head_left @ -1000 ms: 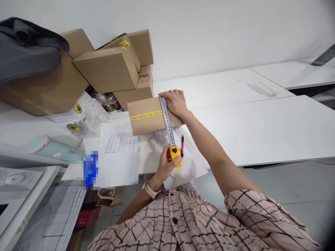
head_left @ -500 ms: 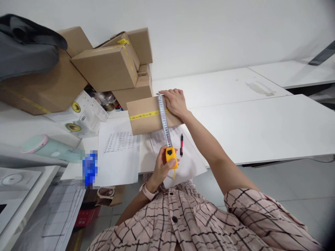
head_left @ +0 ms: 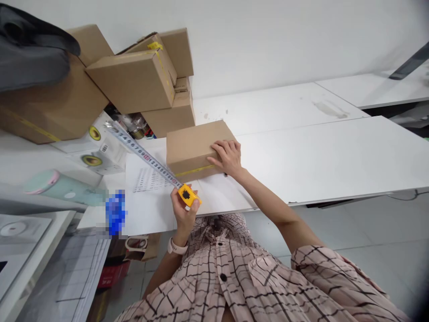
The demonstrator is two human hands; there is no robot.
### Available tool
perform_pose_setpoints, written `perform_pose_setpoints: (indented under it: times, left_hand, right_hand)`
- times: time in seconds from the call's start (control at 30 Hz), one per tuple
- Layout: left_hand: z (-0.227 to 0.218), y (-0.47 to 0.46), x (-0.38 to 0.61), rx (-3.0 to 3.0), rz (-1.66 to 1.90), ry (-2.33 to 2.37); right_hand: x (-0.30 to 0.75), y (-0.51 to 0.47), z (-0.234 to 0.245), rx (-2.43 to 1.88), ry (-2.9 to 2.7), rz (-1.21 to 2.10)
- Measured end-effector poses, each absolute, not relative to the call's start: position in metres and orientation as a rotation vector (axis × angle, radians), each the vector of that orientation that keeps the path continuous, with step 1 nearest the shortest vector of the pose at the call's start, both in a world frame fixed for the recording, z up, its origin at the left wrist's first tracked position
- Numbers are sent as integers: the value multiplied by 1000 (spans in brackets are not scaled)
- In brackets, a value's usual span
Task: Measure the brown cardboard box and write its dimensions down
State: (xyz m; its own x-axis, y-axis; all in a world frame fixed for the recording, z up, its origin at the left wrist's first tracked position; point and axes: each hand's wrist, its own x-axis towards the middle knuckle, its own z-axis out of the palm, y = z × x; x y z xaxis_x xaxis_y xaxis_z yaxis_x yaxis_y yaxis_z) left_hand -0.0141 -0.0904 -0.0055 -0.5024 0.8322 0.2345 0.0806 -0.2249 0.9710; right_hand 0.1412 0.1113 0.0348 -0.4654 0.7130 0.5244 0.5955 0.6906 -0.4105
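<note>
My left hand (head_left: 183, 214) is closed around a yellow tape measure (head_left: 188, 196). Its metal blade (head_left: 147, 157) is pulled well out and slants up to the left, above the printed sheet and apart from the box. A closed cardboard box (head_left: 197, 141) rests on the white table, with yellow tape along its front side. At the box's right end my right hand (head_left: 229, 156) grips it, fingers over the top and thumb toward the front edge. Beneath the box's front lie paper sheets (head_left: 217, 194); most of the pen is hidden.
Stacked cardboard boxes (head_left: 129, 80) stand at the back left, beside white cartons (head_left: 100, 154) with avocado pictures. A mint-green bottle (head_left: 67, 190) lies at the left near a blurred blue item (head_left: 115, 212). A printed sheet (head_left: 149, 205) covers the table's left part. The white table (head_left: 318, 156) extends right.
The box has been turned so its plain broad face is up and the taped side faces front. The tape blade has left the box and swung left. My right hand has let go of the blade's end.
</note>
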Motion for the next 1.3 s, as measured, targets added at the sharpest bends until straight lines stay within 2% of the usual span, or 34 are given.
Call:
perform_pose_setpoints:
  times: [0.17,0.3,0.4,0.5,0.6,0.73,0.93,1.07,1.17,1.3]
  left_hand:
    - [-13,-105,2,1220,1449,1507]
    - [-9,-110,2,1481,1053,1521]
    - [-7,-113,3,1579,870,1518]
    - [-7,-112,8,1535,911,1491]
    - [-7,-103,12,1511,1080,1484]
    - [-5,-86,9,1570,1119,1603]
    - [-6,-59,-8,1890,795,1852]
    - [-13,-43,-11,2190,654,1723]
    - [-7,-32,-12,2339,806,1710]
    - [25,-9,-21,2556,927,1824]
  right_hand:
    - [142,96,43,-1019,-2046,368]
    - [159,79,74,-1045,-1734,736]
    - [177,62,80,-1001,-1582,926]
    - [186,38,62,-979,-1516,1007]
    - [185,15,32,-911,-1717,1065]
    - [188,8,-4,-942,-2051,792]
    - [211,33,-46,-1227,-2180,297]
    - [211,38,-60,-1317,-2345,210]
    - [201,44,-54,-1429,-2359,194]
    - [183,62,-42,-1552,-2303,244]
